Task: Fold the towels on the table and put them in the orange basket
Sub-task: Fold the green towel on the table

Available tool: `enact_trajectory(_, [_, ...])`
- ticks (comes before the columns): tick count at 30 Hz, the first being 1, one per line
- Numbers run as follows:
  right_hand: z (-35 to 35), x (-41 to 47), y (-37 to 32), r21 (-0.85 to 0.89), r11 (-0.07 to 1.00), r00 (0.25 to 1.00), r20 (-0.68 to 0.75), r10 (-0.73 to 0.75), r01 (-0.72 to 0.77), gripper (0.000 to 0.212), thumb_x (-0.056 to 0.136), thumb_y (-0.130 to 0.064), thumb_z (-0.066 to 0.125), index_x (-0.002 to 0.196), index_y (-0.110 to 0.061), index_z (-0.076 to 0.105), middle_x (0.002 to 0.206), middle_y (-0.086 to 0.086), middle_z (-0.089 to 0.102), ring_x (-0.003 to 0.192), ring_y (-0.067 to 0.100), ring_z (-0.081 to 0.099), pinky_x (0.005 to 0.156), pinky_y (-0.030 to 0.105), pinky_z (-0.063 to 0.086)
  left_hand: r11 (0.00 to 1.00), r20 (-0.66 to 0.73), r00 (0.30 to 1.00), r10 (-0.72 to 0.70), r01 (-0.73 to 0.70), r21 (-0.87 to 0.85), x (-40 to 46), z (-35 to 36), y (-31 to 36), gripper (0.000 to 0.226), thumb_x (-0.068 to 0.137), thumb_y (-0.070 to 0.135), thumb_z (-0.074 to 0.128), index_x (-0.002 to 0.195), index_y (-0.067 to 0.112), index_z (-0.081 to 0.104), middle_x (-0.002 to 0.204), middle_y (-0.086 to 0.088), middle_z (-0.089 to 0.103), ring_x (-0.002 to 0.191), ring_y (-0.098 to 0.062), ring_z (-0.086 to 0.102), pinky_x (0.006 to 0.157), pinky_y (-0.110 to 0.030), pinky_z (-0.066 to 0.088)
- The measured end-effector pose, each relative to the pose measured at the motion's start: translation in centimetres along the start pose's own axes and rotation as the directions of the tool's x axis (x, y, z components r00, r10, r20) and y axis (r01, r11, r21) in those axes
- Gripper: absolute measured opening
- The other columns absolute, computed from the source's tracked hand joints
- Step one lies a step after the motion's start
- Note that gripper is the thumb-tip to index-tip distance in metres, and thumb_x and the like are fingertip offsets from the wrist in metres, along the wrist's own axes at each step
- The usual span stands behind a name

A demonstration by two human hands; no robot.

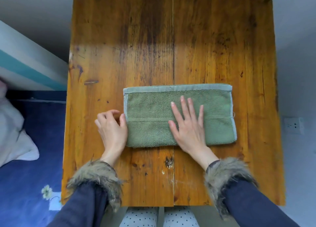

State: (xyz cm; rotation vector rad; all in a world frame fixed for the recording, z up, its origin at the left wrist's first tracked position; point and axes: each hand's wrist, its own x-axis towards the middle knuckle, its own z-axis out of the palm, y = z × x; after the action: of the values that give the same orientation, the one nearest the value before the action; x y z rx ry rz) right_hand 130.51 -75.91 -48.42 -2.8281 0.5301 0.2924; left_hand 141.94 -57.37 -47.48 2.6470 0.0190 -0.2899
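A green towel (150,110) lies folded into a long rectangle on the wooden table (171,38), a little nearer the front edge than the middle. My right hand (188,124) lies flat on the towel's middle, fingers straight and spread. My left hand (111,125) sits at the towel's left end, fingers loosely curled, the thumb touching the towel's left edge. No orange basket is in view.
A bed with a dark blue cover (25,167) and a white pillow (12,131) stands left of the table. A wall socket (293,125) shows to the right. The table's far half is bare wood.
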Motion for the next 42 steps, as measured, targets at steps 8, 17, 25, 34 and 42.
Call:
enact_trajectory(8, [1.8, 0.3, -0.8, -0.049, 0.998, 0.998, -0.065, 0.024, -0.027, 0.056, 0.094, -0.046, 0.024, 0.146, -0.027, 0.018, 0.155, 0.001, 0.008, 0.144, 0.022, 0.005, 0.114, 0.052, -0.001, 0.993, 0.156, 0.982, -0.11, 0.103, 0.052, 0.5, -0.1, 0.7, 0.031, 0.087, 0.04, 0.059, 0.1, 0.012, 0.063, 0.112, -0.012, 0.054, 0.11, -0.031, 0.044, 0.092, -0.041, 0.037])
enact_trajectory(17, [1.8, 0.4, -1.0, -0.066, 0.996, 0.997, -0.051, 0.05, -0.054, 0.056, 0.093, -0.047, 0.02, 0.145, -0.028, 0.012, 0.154, 0.0, 0.004, 0.144, 0.02, 0.002, 0.114, 0.052, -0.002, 0.982, 0.216, 0.976, -0.016, -0.026, 0.189, 1.0, -1.0, 2.0, 0.024, 0.089, 0.033, 0.054, 0.096, 0.01, 0.061, 0.104, -0.013, 0.062, 0.103, -0.034, 0.053, 0.085, -0.04, 0.04])
enact_trajectory(25, [0.9, 0.6, -0.6, -0.051, 0.998, 0.995, 0.095, 0.036, -0.031, 0.058, 0.094, -0.054, 0.012, 0.144, -0.034, -0.011, 0.151, -0.005, -0.022, 0.138, 0.015, -0.027, 0.112, 0.046, -0.02, 0.87, 0.485, 0.846, -0.22, 0.395, -0.294, 1.7, -2.8, 1.3, 0.036, 0.086, 0.021, 0.066, 0.115, 0.002, 0.059, 0.091, -0.005, 0.068, 0.095, -0.022, 0.064, 0.087, -0.036, 0.051])
enact_trajectory(34, [-4.1, -1.3, 2.5, 0.382, 0.922, 0.997, 0.06, 0.043, -0.063, 0.049, 0.099, -0.03, 0.036, 0.146, -0.025, 0.025, 0.156, -0.002, 0.018, 0.144, 0.015, 0.012, 0.115, 0.034, 0.008, 0.847, 0.482, 0.876, -0.025, 0.274, -0.455, -0.3, -6.4, 7.9, 0.019, 0.087, 0.012, 0.063, 0.105, 0.008, 0.058, 0.076, -0.003, 0.059, 0.061, -0.012, 0.058, 0.054, -0.024, 0.056])
enact_trajectory(42, [-6.0, -4.7, 9.8, 0.725, 0.605, 0.92, 0.099, 0.38, -0.328, 0.031, 0.097, -0.023, 0.044, 0.125, -0.016, 0.055, 0.125, 0.001, 0.057, 0.108, 0.011, 0.053, 0.091, 0.023, 0.039, 0.893, 0.368, 0.908, 0.201, -0.015, -0.45, -5.5, -2.6, 18.4, 0.015, 0.086, 0.013, 0.063, 0.099, 0.017, 0.057, 0.077, 0.0, 0.057, 0.056, -0.012, 0.065, 0.05, -0.025, 0.056])
